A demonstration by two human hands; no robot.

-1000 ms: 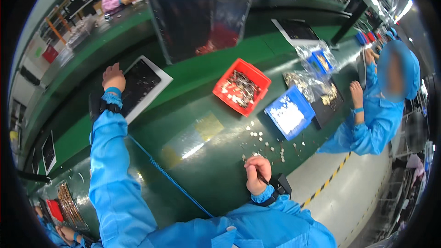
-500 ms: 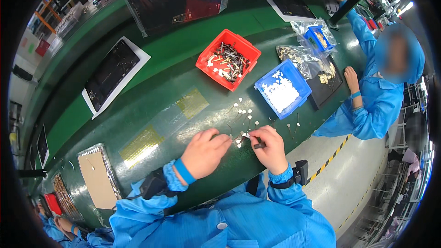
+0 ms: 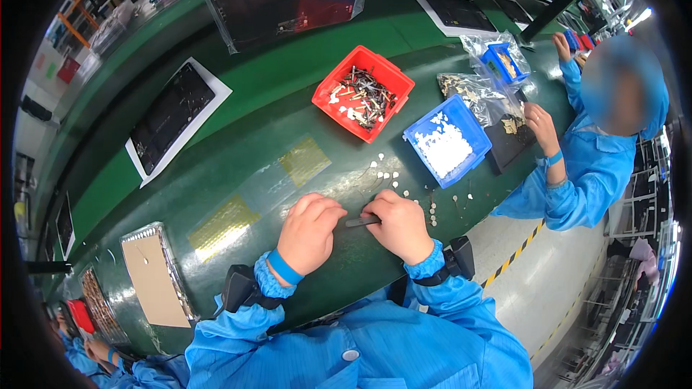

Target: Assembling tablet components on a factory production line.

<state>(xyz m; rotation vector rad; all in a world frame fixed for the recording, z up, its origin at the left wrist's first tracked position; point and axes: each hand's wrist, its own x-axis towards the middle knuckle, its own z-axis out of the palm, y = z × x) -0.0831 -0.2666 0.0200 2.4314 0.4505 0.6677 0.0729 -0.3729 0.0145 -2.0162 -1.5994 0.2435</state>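
Observation:
Above the green bench (image 3: 346, 274), my right hand (image 3: 401, 227) is closed round a slim dark grey tool (image 3: 362, 222) whose blunt end sticks out toward my left hand. The rest of the tool is hidden in my fingers. My left hand (image 3: 308, 230) faces it across a small gap, its fingertips pressed together; whatever they pinch, if anything, is hidden. Just beyond my right hand lie small white round pieces with thin wires (image 3: 386, 175). A short line of pale discs (image 3: 433, 210) lies to its right.
A red bin (image 3: 360, 94) holds dark and brass-coloured bits. Beside it a blue bin (image 3: 445, 141) is filled with white pieces. Plastic bags (image 3: 472, 94) and a small blue tray (image 3: 504, 63) lie near a co-worker (image 3: 587, 151) on the right. A cardboard-lined tray (image 3: 155, 277) sits left.
My right hand has turned and drawn left off the small pieces, bringing the tool between my hands. My left hand has shifted slightly left. The co-worker's near hand has risen over the dark tray.

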